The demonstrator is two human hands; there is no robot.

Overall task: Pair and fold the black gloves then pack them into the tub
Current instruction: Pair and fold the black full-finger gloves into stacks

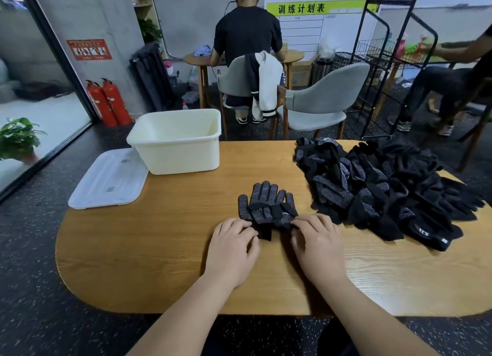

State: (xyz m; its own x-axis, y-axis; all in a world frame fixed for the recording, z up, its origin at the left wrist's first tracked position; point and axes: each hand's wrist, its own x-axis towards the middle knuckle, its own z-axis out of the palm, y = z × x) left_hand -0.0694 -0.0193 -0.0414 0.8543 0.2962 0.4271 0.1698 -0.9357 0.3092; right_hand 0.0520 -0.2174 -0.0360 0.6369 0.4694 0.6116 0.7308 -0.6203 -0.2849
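now, left fingers: curled, tips down on the cuff end of the gloves, thumb tucked close to a loose black corner.
right fingers: curled, pinching the cuff edge on the opposite side.
left hand: back up, low over the table, holds the near-left edge of the gloves.
right hand: back up, holds the near-right edge; near the left hand, not touching it.
gloves: two black ones with white grip dots, stacked, fingers pointing away from the person, lying mid-table. black fabric is bunched across the palm; exact fold cannot be told.
pile: loose black gloves heaped on the right side of the table, just beside the held ones and near the right hand; contact with the hand cannot be told.
tub: cream, open, at the far left of the table; only its inner walls show.
lid: pale, lying flat left of the tub, overhanging the table's left end, its right edge at the tub's base.
beyond table: two grey chairs, one with a jacket over its back; a person seated with their back turned.
room edges: two red extinguishers and a plant at left; a black wire rack at right.
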